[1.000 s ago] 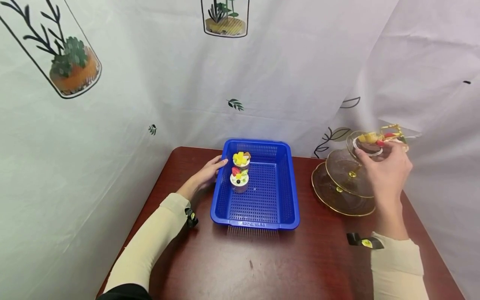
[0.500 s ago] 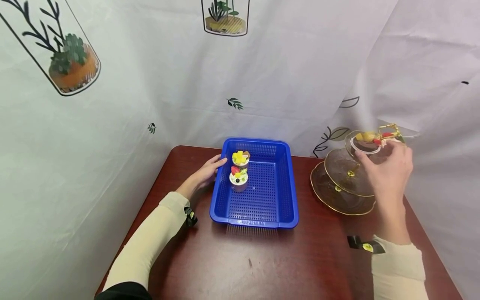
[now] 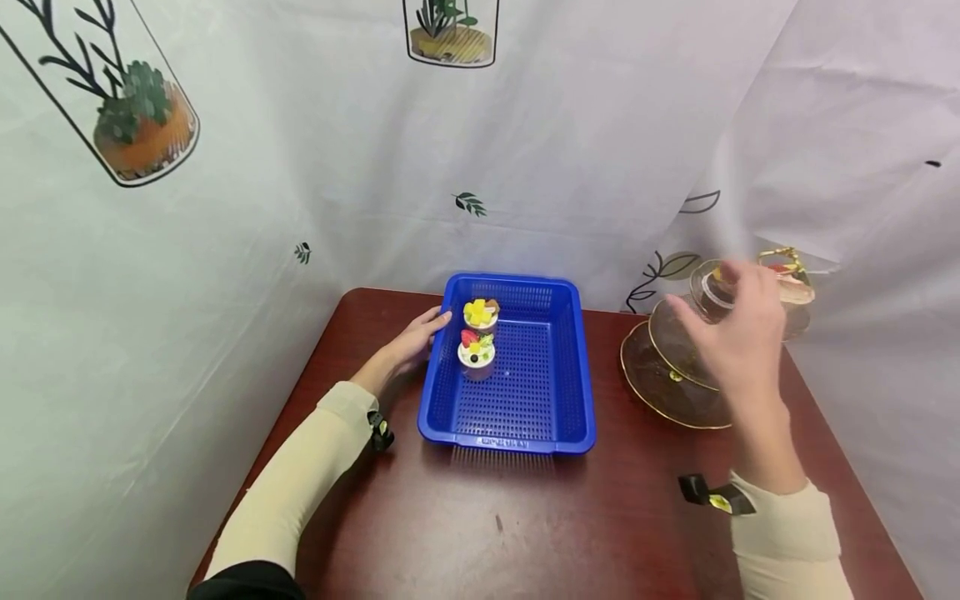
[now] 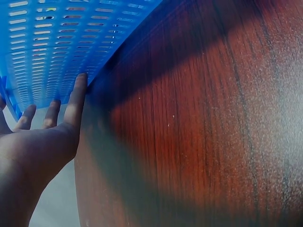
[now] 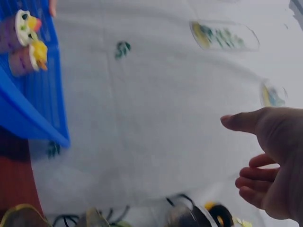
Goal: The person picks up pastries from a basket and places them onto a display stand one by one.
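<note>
My left hand [image 3: 411,342] grips the left rim of a blue plastic basket [image 3: 517,392], thumb over the edge; in the left wrist view its fingers [image 4: 75,104] lie along the perforated outer wall. Inside the basket, at its left side, stand two dessert cups, one topped with mixed fruit [image 3: 477,354], the other with yellow cubes [image 3: 481,314]. My right hand [image 3: 744,342] is in the air before a three-tier glass stand [image 3: 671,400], thumb and fingers spread, holding nothing. On its top tier sit a dark, white-rimmed dessert [image 3: 715,289], partly hidden by the hand, and a cake slice [image 3: 795,289].
Everything stands on a dark red wooden table [image 3: 495,533]. A white cloth [image 3: 375,150] printed with plants hangs behind and along both sides. The gold-edged tiers stand at the table's right, a short way from the basket.
My right hand has let go of the dark, white-rimmed dessert on the top tier and moved left, its fingers opening. The left hand and basket stay in place.
</note>
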Tool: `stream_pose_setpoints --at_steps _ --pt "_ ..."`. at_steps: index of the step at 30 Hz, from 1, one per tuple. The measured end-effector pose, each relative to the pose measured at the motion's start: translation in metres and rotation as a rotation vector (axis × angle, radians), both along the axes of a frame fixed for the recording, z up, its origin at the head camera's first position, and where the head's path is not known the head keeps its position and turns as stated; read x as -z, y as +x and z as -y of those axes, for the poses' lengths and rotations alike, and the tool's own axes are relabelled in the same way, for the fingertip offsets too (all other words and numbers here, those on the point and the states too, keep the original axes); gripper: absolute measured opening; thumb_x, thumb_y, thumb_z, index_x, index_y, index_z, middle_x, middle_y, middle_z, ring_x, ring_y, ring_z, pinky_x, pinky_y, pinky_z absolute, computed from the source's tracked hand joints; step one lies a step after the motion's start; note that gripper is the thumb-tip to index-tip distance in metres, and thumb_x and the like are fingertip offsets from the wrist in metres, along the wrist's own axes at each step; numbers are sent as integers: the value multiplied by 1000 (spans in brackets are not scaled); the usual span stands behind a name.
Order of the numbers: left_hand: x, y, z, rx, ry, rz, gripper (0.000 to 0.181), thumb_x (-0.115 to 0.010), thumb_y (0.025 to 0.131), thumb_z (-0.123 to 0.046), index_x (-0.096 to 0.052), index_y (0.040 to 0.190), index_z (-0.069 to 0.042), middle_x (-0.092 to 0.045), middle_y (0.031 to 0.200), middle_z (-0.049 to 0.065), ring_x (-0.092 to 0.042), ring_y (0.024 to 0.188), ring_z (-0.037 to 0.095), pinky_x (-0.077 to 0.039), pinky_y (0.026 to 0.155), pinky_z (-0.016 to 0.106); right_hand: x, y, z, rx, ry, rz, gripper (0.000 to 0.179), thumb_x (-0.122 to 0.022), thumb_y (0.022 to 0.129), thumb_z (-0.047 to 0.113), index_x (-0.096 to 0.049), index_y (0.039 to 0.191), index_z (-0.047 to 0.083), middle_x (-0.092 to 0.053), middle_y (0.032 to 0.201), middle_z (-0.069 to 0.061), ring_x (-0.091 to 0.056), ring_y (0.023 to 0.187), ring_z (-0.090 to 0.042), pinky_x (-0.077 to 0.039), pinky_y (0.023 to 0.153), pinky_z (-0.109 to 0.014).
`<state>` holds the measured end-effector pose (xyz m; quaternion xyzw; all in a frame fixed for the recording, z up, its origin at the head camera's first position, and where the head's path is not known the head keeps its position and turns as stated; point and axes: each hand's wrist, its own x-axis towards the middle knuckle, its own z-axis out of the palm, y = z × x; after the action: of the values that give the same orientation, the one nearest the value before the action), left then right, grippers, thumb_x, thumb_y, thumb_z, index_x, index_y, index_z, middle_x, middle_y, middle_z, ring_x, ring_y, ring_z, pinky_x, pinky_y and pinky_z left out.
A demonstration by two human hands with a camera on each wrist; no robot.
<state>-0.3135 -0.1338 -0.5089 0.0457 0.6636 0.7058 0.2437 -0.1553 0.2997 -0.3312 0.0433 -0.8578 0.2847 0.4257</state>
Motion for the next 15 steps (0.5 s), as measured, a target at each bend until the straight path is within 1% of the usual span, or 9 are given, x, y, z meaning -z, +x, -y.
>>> stream_pose_setpoints --at_steps 2,6,10,13,15 --pt "-1 0 -1 -4 -5 -4 61 -51 112 -46 -35 164 -19 -58 147 20 -69 112 25 -62 90 45 3 -6 10 -73 32 7 70 -96 76 19 -62 130 -10 -62 120 -31 -56 115 -46 -44 96 -59" --pt "-1 1 -2 -13 -11 -8 62 -48 113 -47 -33 165 -17 -56 148 22 -68 113 25 -62 88 42 14 -21 34 -212 66 86 72 -95 78 22 -61 132 -10 -62 123 -29 -57 117 -44 -44 100 -58" --pt "-1 3 -2 -15 -25 -12 66 -46 112 -50 -28 167 -16 -52 154 21 -64 125 31 -60 95 45 30 -34 62 -321 89 204 74 -95 80 27 -60 135 -9 -61 126 -26 -59 118 -42 -47 102 -57" --pt "-2 4 -3 -15 -44 -18 70 -44 112 -52 -23 169 -16 -50 157 20 -59 132 34 -58 100 48 44 -43 82 -397 75 304 77 -94 82 30 -58 138 -7 -61 130 -24 -60 118 -40 -51 101 -56" --pt "-3 5 -4 -19 -50 -20 71 -44 112 -52 -22 169 -16 -49 157 20 -59 133 34 -57 101 48 52 -49 94 -446 38 381 78 -93 84 33 -57 141 -6 -61 133 -23 -61 119 -40 -52 102 -55"
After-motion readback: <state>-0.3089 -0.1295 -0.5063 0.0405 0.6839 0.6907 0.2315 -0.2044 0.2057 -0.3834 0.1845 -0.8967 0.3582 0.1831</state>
